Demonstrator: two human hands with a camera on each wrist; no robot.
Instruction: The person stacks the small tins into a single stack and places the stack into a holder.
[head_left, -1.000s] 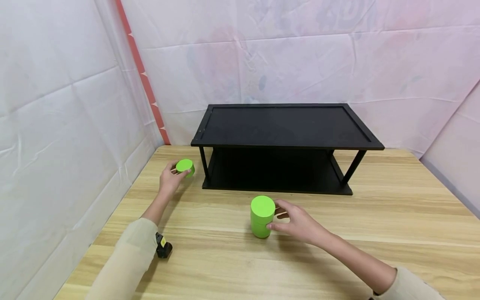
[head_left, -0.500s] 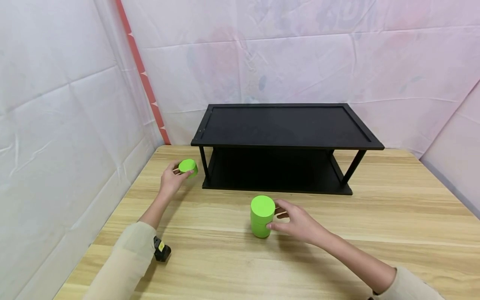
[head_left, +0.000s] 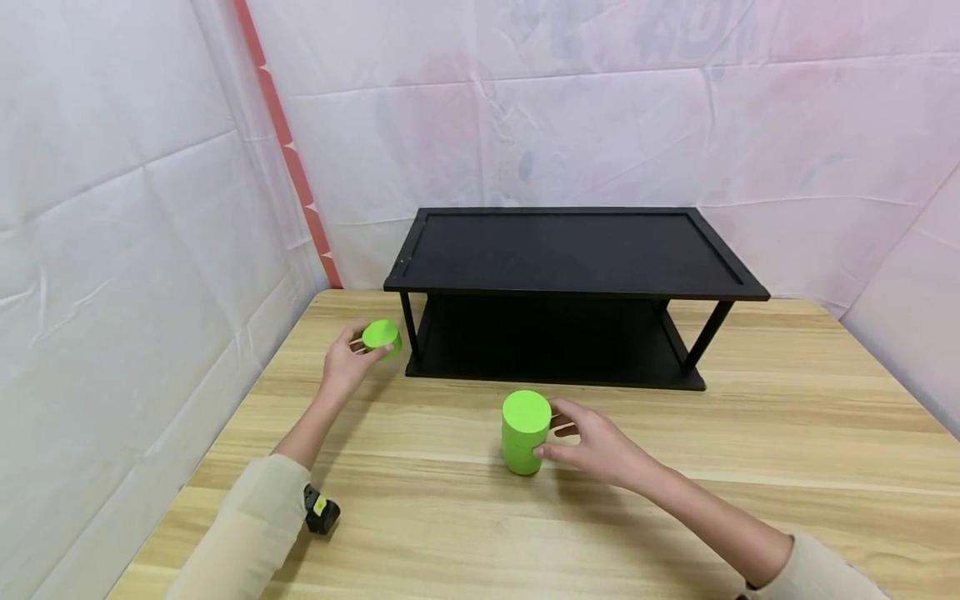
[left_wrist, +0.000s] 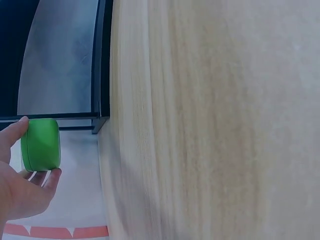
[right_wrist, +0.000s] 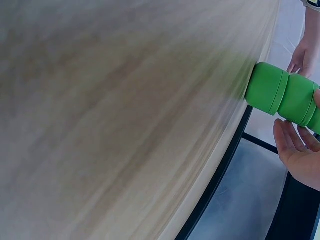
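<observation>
A short, round green container [head_left: 382, 335] is pinched between the thumb and fingers of my left hand [head_left: 345, 364], just left of the black rack. In the left wrist view the same green container [left_wrist: 43, 145] shows a seam near one end, and a shadow falls on the table beyond it. Near the middle of the table stands an upright green stack [head_left: 522, 432] of similar round pieces. My right hand [head_left: 596, 447] grips it from the right, thumb in front and fingers behind. Several joined sections of the stack [right_wrist: 269, 88] appear in the right wrist view, its base against the tabletop.
Behind the stack, a low two-tier black rack [head_left: 555, 250] sits at the back of the wooden table [head_left: 450, 533]. White printed cloth [head_left: 600, 125] hangs behind and at both sides. A small black camera [head_left: 322, 511] is strapped by the left sleeve.
My left hand has shifted slightly to the right with the green container, closer to the rack's left leg. The right hand and the stack stay in place.
</observation>
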